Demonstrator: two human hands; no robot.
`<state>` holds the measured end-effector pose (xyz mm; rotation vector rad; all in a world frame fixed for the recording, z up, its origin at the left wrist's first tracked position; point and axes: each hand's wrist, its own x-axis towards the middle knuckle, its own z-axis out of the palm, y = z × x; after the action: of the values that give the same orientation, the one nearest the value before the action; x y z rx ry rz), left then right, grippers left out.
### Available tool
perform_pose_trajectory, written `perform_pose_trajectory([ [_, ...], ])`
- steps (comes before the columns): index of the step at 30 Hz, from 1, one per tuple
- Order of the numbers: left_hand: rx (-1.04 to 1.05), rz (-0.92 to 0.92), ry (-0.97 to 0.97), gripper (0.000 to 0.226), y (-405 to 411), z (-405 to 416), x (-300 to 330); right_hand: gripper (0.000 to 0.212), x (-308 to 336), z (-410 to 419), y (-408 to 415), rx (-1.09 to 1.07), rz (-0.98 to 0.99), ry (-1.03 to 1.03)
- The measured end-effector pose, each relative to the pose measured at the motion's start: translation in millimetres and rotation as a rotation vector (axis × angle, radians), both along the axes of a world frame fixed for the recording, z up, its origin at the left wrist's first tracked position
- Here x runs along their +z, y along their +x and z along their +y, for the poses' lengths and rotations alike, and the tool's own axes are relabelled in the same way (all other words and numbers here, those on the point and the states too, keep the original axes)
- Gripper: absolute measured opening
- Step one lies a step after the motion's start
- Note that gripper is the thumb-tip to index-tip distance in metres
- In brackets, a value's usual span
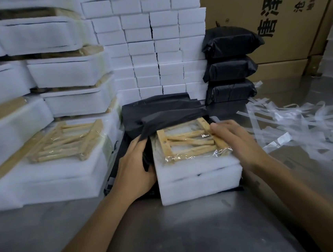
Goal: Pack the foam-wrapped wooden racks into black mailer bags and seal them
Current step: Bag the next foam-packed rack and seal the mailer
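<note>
A foam-wrapped wooden rack (193, 155) lies in front of me, its wooden bars under clear film on top of white foam. Its far end sits inside the mouth of a black mailer bag (160, 112). My left hand (135, 166) grips the bag's edge at the rack's left side. My right hand (234, 139) rests on the rack's right top corner, fingers laid over the wood and foam. Three sealed black bags (229, 68) stand stacked behind, to the right.
Stacks of foam-wrapped racks (45, 138) fill the left side. A wall of white foam blocks (153, 45) stands behind. Cardboard boxes (283, 11) rise at the right. Peeled white tape strips (305, 123) litter the grey table (173, 238) on the right.
</note>
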<state>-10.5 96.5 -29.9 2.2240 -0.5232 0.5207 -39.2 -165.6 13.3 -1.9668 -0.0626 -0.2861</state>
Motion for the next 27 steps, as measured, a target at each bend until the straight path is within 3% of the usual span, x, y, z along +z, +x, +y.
perform_pose_trajectory([
  [3, -0.018, -0.02, -0.019, 0.08, -1, 0, 4, 0.041, -8, 1, 10, 0.079, 0.084, 0.205],
  [5, -0.032, -0.057, -0.003, 0.086, -2, 2, 6, 0.075, -12, -1, 17, 0.142, 0.106, 0.273],
  [6, -0.027, -0.064, 0.011, 0.088, -2, 3, 6, 0.078, -10, 1, 23, 0.172, 0.106, 0.266],
  [9, 0.02, -0.034, 0.07, 0.096, -4, 4, 8, 0.03, -10, -6, 25, 0.284, 0.066, 0.169],
  [12, 0.023, -0.013, 0.169, 0.098, -9, 3, 12, 0.023, -9, 2, 28, 0.261, 0.134, 0.276],
  [16, -0.032, 0.204, 0.252, 0.104, -13, 10, 21, 0.028, -8, 1, 17, 0.138, -0.081, 0.195],
  [20, -0.096, 0.451, 0.472, 0.126, -15, 26, 26, 0.025, -8, 0, 16, 0.037, -0.125, 0.092],
  [25, -0.102, 0.562, 0.583, 0.156, -17, 32, 29, 0.025, -12, -10, 14, 0.144, -0.061, -0.093],
  [27, -0.121, 0.573, 0.628, 0.159, -18, 28, 27, 0.039, -14, -11, 12, 0.22, -0.082, -0.165],
])
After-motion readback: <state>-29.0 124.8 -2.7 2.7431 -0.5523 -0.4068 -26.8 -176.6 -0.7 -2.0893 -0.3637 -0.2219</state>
